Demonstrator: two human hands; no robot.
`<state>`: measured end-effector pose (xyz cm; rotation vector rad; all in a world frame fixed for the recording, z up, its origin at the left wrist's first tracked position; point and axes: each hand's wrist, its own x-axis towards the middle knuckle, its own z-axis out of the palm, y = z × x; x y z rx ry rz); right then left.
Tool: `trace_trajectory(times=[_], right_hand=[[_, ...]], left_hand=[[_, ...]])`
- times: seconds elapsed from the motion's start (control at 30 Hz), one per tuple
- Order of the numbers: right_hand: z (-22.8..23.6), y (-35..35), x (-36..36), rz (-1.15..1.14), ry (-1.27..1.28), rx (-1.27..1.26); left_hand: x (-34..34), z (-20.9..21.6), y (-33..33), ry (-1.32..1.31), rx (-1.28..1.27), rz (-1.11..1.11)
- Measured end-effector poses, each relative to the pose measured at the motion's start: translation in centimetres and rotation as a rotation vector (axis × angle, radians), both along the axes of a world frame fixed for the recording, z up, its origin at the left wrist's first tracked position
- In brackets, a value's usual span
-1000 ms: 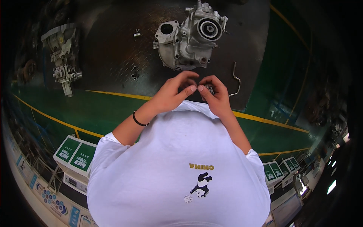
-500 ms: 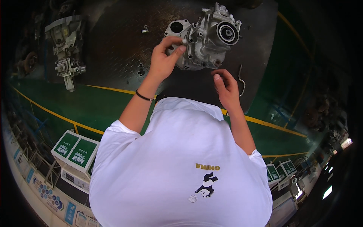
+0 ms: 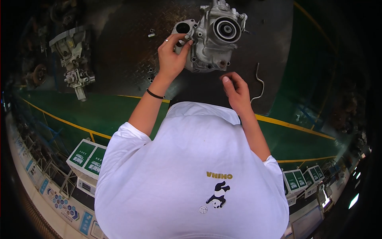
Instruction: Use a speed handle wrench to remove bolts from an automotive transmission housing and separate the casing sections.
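Note:
A grey metal gearbox housing [image 3: 207, 51] stands on the dark workbench, with a round ringed opening at its upper right and a flange with a dark hole at its upper left. My left hand [image 3: 172, 57] reaches to the left side of the housing. Its thumb and forefinger close around a small silvery bolt [image 3: 187, 37] at the housing's edge, below the flange. Just off the housing's lower right corner is my right hand [image 3: 238, 89], with its fingers curled against the thumb. Whatever those fingers may hold is hidden.
A bent metal rod [image 3: 260, 81] lies right of my right hand. Several small bolts or sleeves [image 3: 150, 75] are scattered left of the housing, with another small metal sleeve [image 3: 151, 35] farther up. A second gearbox assembly [image 3: 73, 59] lies at the far left of the dark bench [image 3: 119, 47].
The view has shifted a little, so the housing sits slightly farther left and higher. My left thumb and forefinger remain at the bolt; the right hand keeps its curled shape.

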<state>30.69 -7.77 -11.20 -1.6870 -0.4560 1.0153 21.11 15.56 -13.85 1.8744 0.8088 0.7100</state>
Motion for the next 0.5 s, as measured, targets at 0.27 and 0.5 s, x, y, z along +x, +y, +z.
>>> trace_trajectory(times=[0.27,0.5], right_hand=[[-0.3,-0.8,1.2,-0.050,0.017,-0.043],[-1.2,-1.8,1.4,-0.151,0.037,-0.032]], left_hand=[[0.5,0.6,0.6,0.021,0.214,-0.107],[-0.2,0.1,0.5,0.009,0.298,-0.213]])
